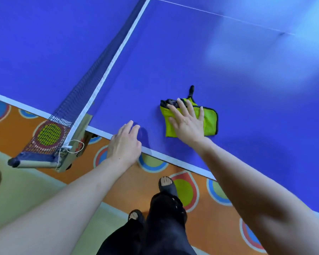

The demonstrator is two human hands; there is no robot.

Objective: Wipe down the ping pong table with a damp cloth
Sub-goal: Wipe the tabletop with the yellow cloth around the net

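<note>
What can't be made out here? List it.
Head view, the only one:
- The green cloth: its middle is covered by the right hand; whether it is damp cannot be told.
- The table: the far right is washed out by glare and blur, and the rest is cut off by the edges.
- The printing on the net clamp: too small to read.
- The left hand: its fingers' undersides are hidden.

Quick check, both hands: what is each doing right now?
Left hand: open, fingers resting on the table edge, holding nothing.
Right hand: open, flat fingers pressing the green cloth onto the table.
</note>
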